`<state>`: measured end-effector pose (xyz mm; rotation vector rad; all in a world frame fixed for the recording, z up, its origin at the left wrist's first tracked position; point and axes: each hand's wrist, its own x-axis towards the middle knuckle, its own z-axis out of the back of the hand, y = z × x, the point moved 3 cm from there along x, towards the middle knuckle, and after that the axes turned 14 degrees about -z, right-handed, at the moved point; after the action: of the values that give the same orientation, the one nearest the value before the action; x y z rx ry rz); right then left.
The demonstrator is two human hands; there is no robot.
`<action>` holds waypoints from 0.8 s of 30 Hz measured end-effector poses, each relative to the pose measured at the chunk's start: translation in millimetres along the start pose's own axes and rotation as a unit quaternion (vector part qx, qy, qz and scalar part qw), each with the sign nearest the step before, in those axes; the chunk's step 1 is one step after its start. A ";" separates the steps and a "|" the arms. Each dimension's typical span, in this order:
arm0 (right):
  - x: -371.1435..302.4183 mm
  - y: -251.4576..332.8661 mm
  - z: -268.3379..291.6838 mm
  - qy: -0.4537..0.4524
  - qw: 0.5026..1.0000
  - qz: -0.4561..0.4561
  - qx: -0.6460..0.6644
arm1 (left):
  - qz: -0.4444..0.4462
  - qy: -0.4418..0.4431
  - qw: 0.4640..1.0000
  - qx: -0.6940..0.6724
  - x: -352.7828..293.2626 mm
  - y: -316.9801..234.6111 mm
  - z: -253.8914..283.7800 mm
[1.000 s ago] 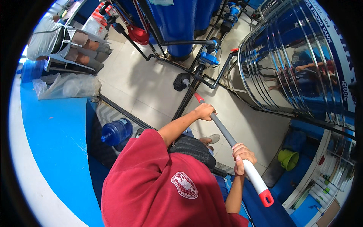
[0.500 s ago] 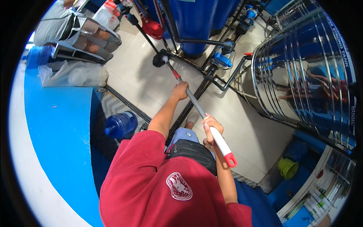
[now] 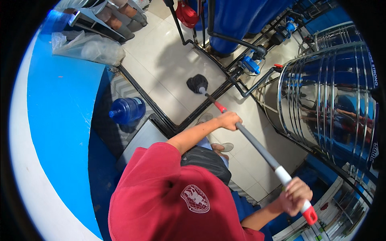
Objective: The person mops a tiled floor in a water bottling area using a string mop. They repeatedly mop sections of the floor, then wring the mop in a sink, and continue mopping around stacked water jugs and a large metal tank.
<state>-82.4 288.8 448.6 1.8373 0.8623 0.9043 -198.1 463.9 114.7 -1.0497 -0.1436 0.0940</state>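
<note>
A long mop (image 3: 257, 143) slants across the view, with a grey pole, a white grip, red fittings and a dark fluffy head. My left hand (image 3: 230, 120) is closed round the pole just behind the red collar. At the other end, my right hand (image 3: 296, 196) wraps the white grip close to its red hanging loop. The dark mop head (image 3: 197, 83) rests on the pale tiled floor (image 3: 161, 94), inside the corner formed by black pipes. The pole passes over one of those pipes.
A shiny steel tank (image 3: 321, 96) stands at the right, and tall blue cylinders (image 3: 233, 24) with a blue valve (image 3: 250, 65) at the back. To the left are a blue water jug (image 3: 128, 110), a curved blue counter (image 3: 60, 120) and a clear plastic bag (image 3: 90, 48). Another person (image 3: 120, 16) sits at the far left.
The mop head has been drawn back toward me and to the right, away from the far pipes. My right hand has swung out right and down; my left has moved right and nearer.
</note>
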 end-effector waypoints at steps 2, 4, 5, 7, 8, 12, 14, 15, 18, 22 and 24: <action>-3.1 12.7 5.9 0.005 0.999 0.003 -0.041 | -0.018 0.063 0.998 0.009 3.5 -16.2 -15.7; -6.9 13.4 11.4 0.020 0.999 0.026 -0.027 | -0.011 0.030 0.999 0.013 0.0 -23.2 -21.3; -8.9 8.1 12.4 0.023 0.999 0.026 -0.020 | 0.005 0.045 0.999 0.017 -4.0 -22.6 -24.4; -14.8 -2.4 9.8 0.012 0.999 0.037 0.006 | -0.007 0.037 0.999 0.034 -14.7 -16.2 -24.3; -18.3 -8.7 5.4 0.001 0.999 0.037 0.009 | -0.006 0.048 0.998 0.039 -22.7 -10.9 -24.9; -31.7 -43.7 -27.7 -0.047 0.998 -0.032 -0.028 | -0.018 0.007 0.998 0.067 -73.8 31.4 1.7; -32.9 -70.0 -49.1 0.000 0.996 -0.076 -0.052 | 0.028 -0.007 0.994 0.107 -107.7 59.6 23.9; -32.0 -84.8 -58.7 0.027 0.992 -0.099 -0.080 | 0.026 -0.049 0.992 0.114 -125.8 72.6 38.0; -17.2 -140.2 -88.3 0.118 0.981 -0.109 -0.107 | 0.072 -0.177 0.967 0.168 -176.9 116.7 80.0; 12.1 -203.5 -156.0 0.257 0.956 -0.059 -0.127 | 0.258 -0.266 0.898 0.237 -248.7 176.4 133.3; 22.1 -224.8 -200.3 0.279 0.954 -0.025 -0.111 | 0.288 -0.270 0.876 0.277 -278.3 195.4 163.6</action>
<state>-284.6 470.1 316.9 1.3719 1.0875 1.4591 -501.0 660.2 4.7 -0.4338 -0.2843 0.9264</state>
